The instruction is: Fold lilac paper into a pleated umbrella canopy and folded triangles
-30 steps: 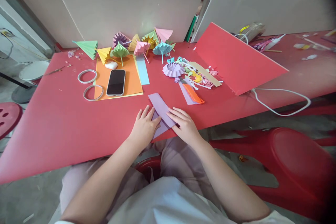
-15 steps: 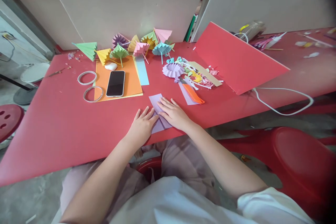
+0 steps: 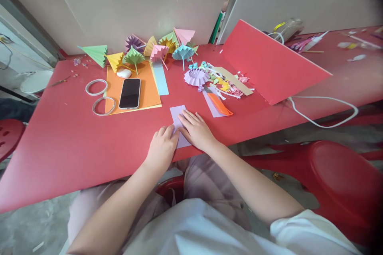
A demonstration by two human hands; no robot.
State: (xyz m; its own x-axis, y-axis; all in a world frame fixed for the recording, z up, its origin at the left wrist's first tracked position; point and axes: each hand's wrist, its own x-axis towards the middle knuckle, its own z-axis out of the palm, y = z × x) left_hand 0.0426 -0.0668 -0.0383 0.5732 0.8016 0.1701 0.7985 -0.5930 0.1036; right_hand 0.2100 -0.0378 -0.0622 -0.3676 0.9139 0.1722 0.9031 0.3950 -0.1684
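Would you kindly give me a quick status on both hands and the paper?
Left hand and right hand both flat on lilac paper strip, pressing it to the red table. Nothing gripped. Orange comb lies apart, right of the strip.

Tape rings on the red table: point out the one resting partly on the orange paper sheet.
The nearer tape ring: its right side overlaps the orange paper sheet beside the black phone. The farther tape ring lies wholly on the red table.

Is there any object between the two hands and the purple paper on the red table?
Nothing visible. The left hand and right hand both lie directly on the purple paper; the orange comb lies apart, to the right.
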